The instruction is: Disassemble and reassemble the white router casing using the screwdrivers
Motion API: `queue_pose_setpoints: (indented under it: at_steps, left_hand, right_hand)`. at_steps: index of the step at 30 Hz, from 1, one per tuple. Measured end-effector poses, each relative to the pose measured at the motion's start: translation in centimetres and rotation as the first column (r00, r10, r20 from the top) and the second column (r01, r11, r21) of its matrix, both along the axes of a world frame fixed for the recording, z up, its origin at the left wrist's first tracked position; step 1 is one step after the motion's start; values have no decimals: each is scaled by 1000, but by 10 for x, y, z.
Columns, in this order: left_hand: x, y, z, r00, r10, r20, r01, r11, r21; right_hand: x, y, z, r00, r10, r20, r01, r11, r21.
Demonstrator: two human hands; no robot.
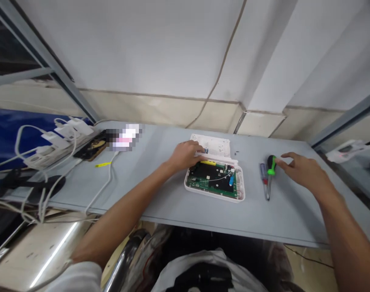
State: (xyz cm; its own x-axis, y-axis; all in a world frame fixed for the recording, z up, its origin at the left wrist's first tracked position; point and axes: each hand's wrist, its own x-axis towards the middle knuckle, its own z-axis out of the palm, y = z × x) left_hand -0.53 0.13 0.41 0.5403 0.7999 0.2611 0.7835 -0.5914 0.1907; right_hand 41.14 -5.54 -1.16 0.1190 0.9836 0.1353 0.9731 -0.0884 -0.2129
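Currently: one white plastic electronics casing (214, 194), open, mid-frame, green circuit board (209, 176) exposed. Your left hand (185, 155) lies curled on its upper edge, grip unclear. Your right hand (306, 172), open and empty, sits just beside a black-and-green screwdriver (271, 166).

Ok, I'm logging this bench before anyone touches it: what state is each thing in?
white plastic case: open, base only
circuit board: exposed in the base
case cover: off, lying beyond the base
green-handled screwdriver: lying on the table
second screwdriver: lying alongside it
power strip: plugs inserted
left hand: resting on the cover
right hand: open, beside the green handle
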Motion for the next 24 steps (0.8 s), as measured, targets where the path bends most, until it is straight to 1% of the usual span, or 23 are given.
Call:
queue_pose_setpoints:
  at_steps: [1,2,4,8,11,14,17,19,20,21,22,23,24]
  left_hand:
    - [0,0,1,1000,15,-2,-15,1000,-11]
    - [0,0,2,1000,20,-6,-20,1000,-20]
    - [-1,0,4,1000,-3,-11,3,999,-45]
    - [-3,-3,7,999,-35,-10,35,998,-55]
    - [-1,-6,5,998,-42,-40,41,999,-17]
    - [1,-6,0,998,-23,-57,24,1000,16]
    - [3,-4,-6,999,8,-33,-7,999,48]
    - [5,-1,-9,1000,16,-22,-14,998,61]
    - [6,-1,-10,1000,20,-17,-19,998,65]
    - [7,0,-11,1000,29,-11,-28,997,68]
    - [9,1,-11,999,41,-5,-41,997,70]
    - [10,1,-12,998,57,4,-57,996,71]
    - [11,1,-12,997,72,14,-73,995,71]
  right_hand:
    - [-5,-4,-12,1000,-14,-14,15,998,60]
    - [-12,-7,-20,1000,5,-29,-2,995,100]
    - [-29,-14,-28,998,47,-35,-41,988,152]
    - [-59,-22,-29,997,70,-15,-65,975,213]
    - [-71,-25,-34,992,117,51,-126,958,257]
    - [-79,-24,-41,985,150,80,-166,954,251]
    - [-85,-20,-42,980,198,10,-195,955,224]
    - [-87,-19,-37,973,197,-121,-163,955,247]
    - [-88,-20,-31,952,205,-229,-137,951,278]
    - [-90,-23,-25,901,229,-370,-104,939,329]
    - [-92,-26,-18,818,269,-509,-62,920,387]
    - [-97,-31,-11,707,324,-628,-14,895,447]
    - [-103,-37,-4,592,383,-709,44,863,503]
